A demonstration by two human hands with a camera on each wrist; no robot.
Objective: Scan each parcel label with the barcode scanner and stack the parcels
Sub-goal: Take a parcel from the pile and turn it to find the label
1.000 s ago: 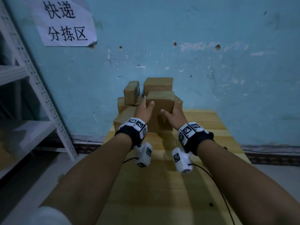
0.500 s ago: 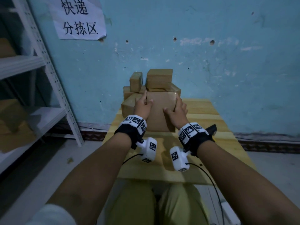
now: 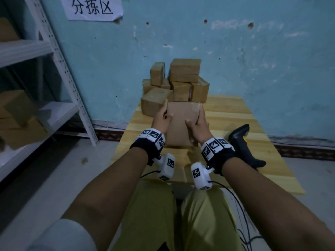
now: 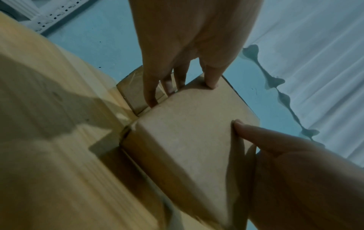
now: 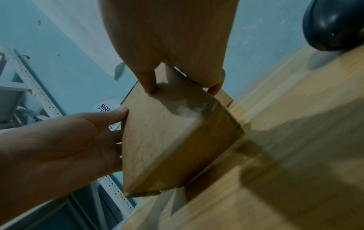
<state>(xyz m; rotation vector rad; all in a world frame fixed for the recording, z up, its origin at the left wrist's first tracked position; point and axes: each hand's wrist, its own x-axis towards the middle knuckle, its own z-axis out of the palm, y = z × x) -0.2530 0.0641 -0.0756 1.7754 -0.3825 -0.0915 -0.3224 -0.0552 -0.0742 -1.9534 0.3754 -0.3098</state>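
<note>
Now, far left stands a metal shelf (image 3: 54,57) with a few boxes on it, blurred and too dim to count. Above it, on the blue wall (image 3: 253,69), hangs one paper sign (image 3: 92,8).

Next comes my left hand (image 3: 162,117), gripping the left side of one parcel (image 3: 182,122): its thumb lies on the top face and its fingers (image 4: 151,93) run down the far edge. The parcel is plain brown cardboard, held tilted above the middle of the wooden table (image 3: 226,113), its near lower edge close to the tabletop; I cannot tell whether it touches. The faces I can see carry no label.

Behind it, against the wall, sits the pile (image 3: 174,86) of other parcels. I count about seven there, two of them on top, though the ones at the back overlap and I cannot be sure.

My right hand (image 3: 197,125) grips the parcel's right side the same way, thumb on top, fingers wrapped over the far edge. So both hands are clasped on that one parcel.

Farthest right, one black scanner (image 3: 244,147) with a yellow button lies on the table just beside my right wrist, untouched.
</note>
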